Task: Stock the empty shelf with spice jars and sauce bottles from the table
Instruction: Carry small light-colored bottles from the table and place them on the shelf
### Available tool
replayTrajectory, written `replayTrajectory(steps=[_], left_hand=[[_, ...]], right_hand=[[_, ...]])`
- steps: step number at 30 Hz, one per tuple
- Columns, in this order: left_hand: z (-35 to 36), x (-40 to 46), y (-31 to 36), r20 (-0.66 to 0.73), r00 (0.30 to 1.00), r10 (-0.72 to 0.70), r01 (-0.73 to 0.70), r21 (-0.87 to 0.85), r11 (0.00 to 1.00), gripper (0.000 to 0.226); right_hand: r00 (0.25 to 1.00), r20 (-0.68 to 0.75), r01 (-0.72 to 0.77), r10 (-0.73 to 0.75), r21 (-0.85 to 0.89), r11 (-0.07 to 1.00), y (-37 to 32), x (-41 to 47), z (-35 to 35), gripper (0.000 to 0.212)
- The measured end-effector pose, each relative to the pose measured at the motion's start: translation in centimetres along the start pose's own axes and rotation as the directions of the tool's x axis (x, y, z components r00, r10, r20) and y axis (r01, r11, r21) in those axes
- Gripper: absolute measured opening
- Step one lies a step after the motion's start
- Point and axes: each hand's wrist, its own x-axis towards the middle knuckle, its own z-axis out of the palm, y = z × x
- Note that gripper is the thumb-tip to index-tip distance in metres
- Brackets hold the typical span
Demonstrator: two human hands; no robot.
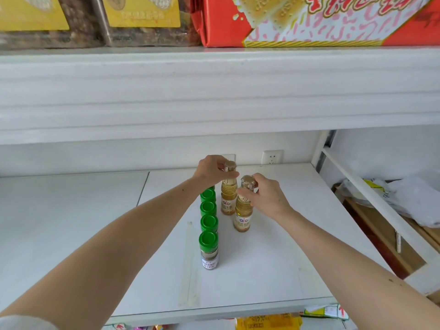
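Two amber sauce bottles with gold caps stand on the white shelf (273, 258). My left hand (212, 170) grips the neck of the far sauce bottle (229, 198). My right hand (266, 196) grips the neck of the near sauce bottle (242, 217), which stands just in front and to the right. Left of the bottles, several green-capped spice jars (208, 248) stand in a row running from front to back. My left forearm hides the farthest jars.
The upper shelf's thick white front edge (214, 91) overhangs the space; a red biscuit box (309, 20) and yellow packets sit above. A wall socket (272, 157) is behind. A white frame post (371, 198) and plastic bags (404, 198) lie to the right. Yellow packets (266, 323) show below.
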Motion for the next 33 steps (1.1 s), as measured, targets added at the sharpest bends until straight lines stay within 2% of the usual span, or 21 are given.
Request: replayTrajectory(steps=[2, 6, 15, 23, 33], left_hand=[[-0.4, 0.0, -0.2, 0.057, 0.998, 0.004, -0.001, -0.057, 0.998, 0.039], [-1.2, 0.0, -0.3, 0.156, 0.986, 0.061, -0.033, -0.173, 0.984, 0.018], [-0.6, 0.7, 0.0, 0.034, 0.999, 0.005, 0.003, -0.231, 0.973, 0.013], [-0.5, 0.3, -0.9, 0.076, 0.997, 0.023, 0.006, -0.365, 0.931, 0.009], [0.0, 0.8, -1.1, 0.022, 0.999, -0.035, 0.041, -0.386, 0.921, 0.011]], right_hand=[[1.000, 0.012, -0.004, 0.004, -0.011, 1.000, -0.1, 0.0, 0.0, 0.041], [1.000, -0.019, -0.006, 0.006, -0.019, 1.000, -0.5, 0.3, -0.1, 0.045], [0.998, 0.056, 0.001, 0.003, -0.062, 0.998, -1.6, 1.4, 0.6, 0.044], [0.995, 0.100, 0.017, -0.013, -0.041, 0.999, -2.0, 1.9, 0.9, 0.039], [0.991, 0.132, 0.013, -0.004, -0.068, 0.998, -2.2, 2.3, 1.1, 0.041]])
